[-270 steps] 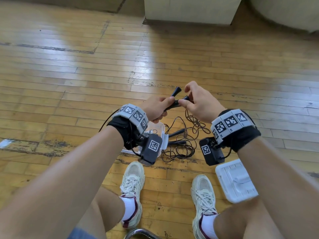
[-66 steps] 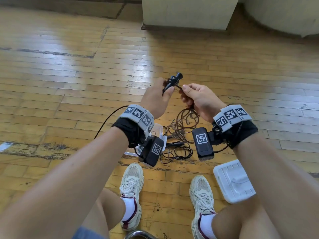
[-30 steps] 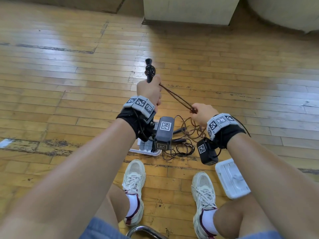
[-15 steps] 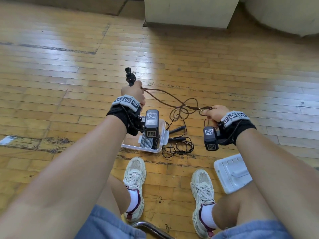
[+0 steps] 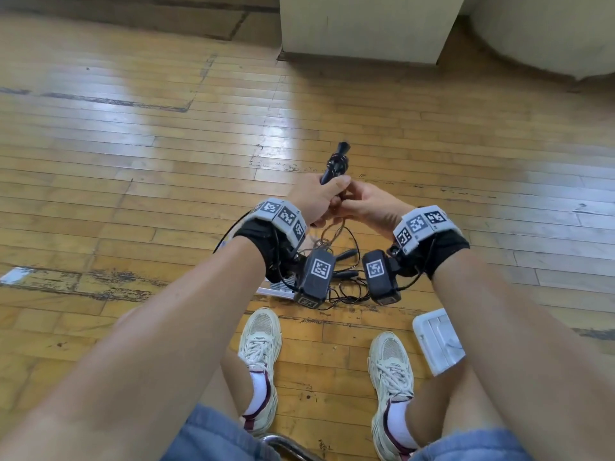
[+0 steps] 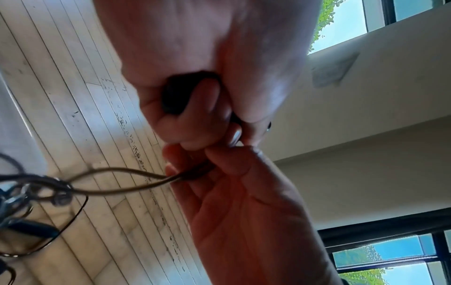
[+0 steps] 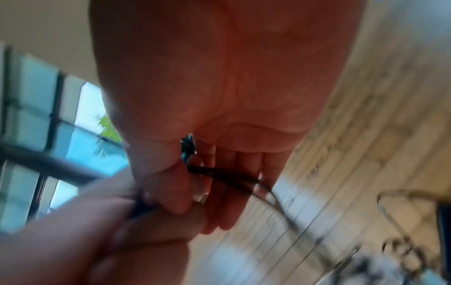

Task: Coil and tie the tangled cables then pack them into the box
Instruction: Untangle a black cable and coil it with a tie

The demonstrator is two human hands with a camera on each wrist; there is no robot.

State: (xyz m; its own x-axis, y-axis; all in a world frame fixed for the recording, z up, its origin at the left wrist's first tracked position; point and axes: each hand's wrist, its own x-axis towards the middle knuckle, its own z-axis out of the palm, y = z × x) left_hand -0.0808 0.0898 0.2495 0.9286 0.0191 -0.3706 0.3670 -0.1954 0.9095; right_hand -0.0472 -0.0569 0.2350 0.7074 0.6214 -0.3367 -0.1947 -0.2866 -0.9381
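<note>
Now my left hand [image 5: 314, 197] grips the black plug [image 5: 336, 163], pointing to 1 o'clock; right-hand fingers [image 6: 195, 169] pinch its brown cable [image 6: 117, 181] at 5 o'clock.

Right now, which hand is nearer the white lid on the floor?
Right. The right hand is held up, on the same side as the white lid; the left hand sits farther across, gripping the black plug.

No readable words, brands or numbers anywhere. Only signs: black-and-white square code tags. Several sit on the white band [image 5: 283, 217] round the left wrist, several more on the white band [image 5: 420, 225] round the right wrist. One tag each on the two black camera units: left unit [image 5: 318, 268], right unit [image 5: 377, 269]. Patterns only, no letters. Wrist views show no markings.
</note>
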